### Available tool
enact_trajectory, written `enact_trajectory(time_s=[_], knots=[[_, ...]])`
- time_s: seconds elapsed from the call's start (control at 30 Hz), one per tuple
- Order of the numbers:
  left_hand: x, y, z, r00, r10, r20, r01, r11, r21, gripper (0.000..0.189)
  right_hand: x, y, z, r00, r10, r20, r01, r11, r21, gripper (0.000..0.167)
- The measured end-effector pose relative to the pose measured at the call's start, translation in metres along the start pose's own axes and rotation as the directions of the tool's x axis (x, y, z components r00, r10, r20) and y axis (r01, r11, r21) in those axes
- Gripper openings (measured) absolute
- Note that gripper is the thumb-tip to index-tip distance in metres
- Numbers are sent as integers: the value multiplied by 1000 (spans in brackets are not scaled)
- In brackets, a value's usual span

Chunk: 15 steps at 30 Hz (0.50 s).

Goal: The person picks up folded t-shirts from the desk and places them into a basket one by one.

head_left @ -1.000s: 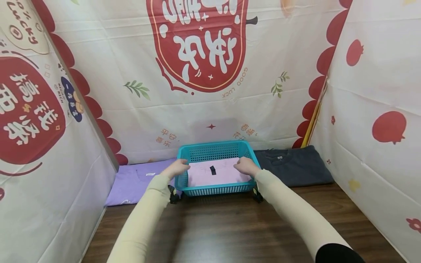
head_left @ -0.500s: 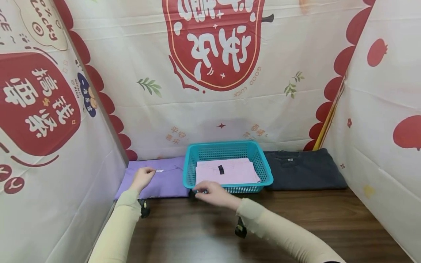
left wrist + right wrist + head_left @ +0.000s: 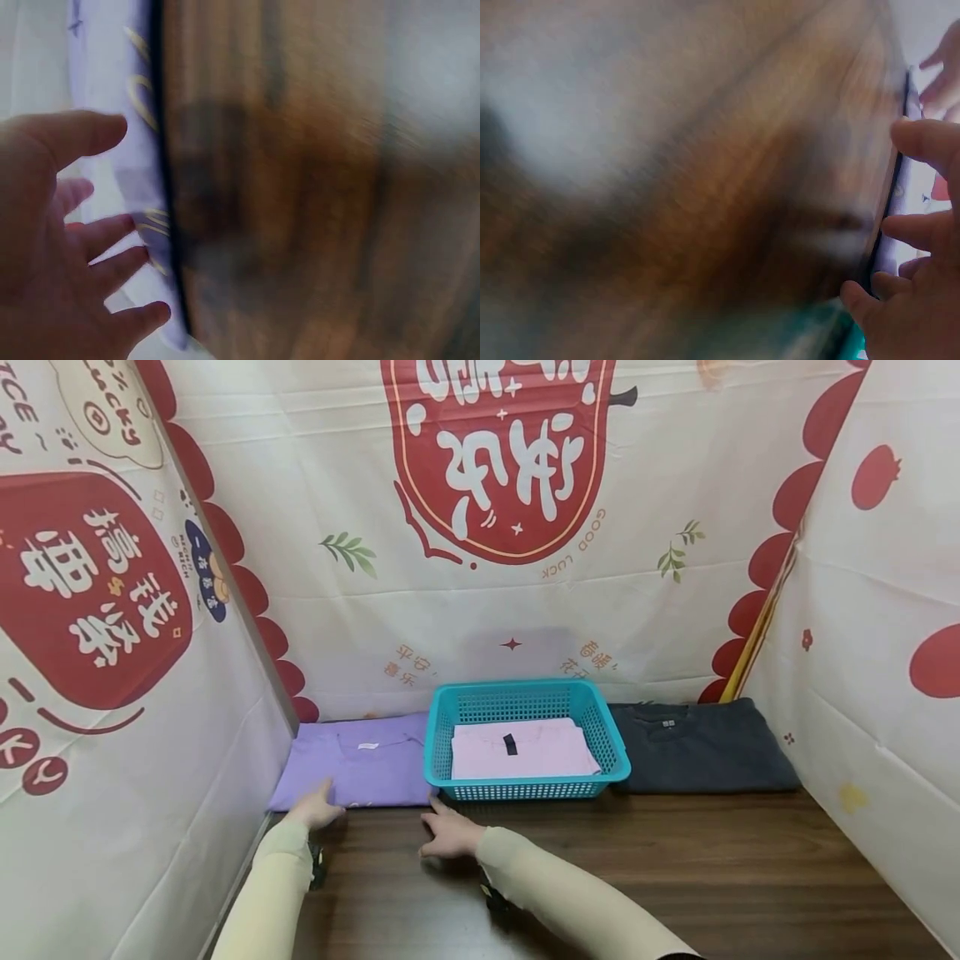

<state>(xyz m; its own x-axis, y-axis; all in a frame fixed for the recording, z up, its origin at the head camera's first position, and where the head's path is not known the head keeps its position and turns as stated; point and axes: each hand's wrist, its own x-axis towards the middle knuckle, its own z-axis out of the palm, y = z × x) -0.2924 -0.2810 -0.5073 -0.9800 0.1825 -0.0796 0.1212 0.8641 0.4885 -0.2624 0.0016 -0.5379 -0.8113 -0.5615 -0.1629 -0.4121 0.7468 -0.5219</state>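
Note:
A folded purple shirt [image 3: 382,772] lies on the wooden table, left of a teal plastic basket [image 3: 528,791]. My left hand [image 3: 315,810] is at the shirt's front edge, toward its left end. In the left wrist view, the fingers of this hand [image 3: 82,255] are spread beside the shirt's edge [image 3: 112,52], where pale lettering shows. My right hand [image 3: 452,833] is near the shirt's front right corner, below the basket's left end. The right wrist view shows this hand [image 3: 919,277] with fingers extended and apart. Inside the basket sits a folded pink shirt [image 3: 540,758] with a black tag.
A folded dark grey shirt [image 3: 705,752] lies right of the basket. Printed cloth walls [image 3: 360,627] enclose the table [image 3: 675,868] at the back and both sides. The basket stands close to the back wall.
Both hands have left the basket's ends and moved left and nearer, to the purple shirt's front edge. The pink shirt stays in the basket. The head view has shifted left.

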Motion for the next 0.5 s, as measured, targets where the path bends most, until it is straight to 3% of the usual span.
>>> enact_trajectory(time_s=[0.13,0.27,0.5], knots=[[-6,-4,5,996,-68,57,65,997,48,70,8,-7,-4,999,51,15,-49,996,-80,70],[-9,-3,7,986,-158,59,148,980,135,68,12,-15,-6,996,90,7,-88,987,-131,69],[-13,-1,7,984,-177,31,169,971,170,63,16,-19,-6,995,101,-5,-100,971,-216,71]])
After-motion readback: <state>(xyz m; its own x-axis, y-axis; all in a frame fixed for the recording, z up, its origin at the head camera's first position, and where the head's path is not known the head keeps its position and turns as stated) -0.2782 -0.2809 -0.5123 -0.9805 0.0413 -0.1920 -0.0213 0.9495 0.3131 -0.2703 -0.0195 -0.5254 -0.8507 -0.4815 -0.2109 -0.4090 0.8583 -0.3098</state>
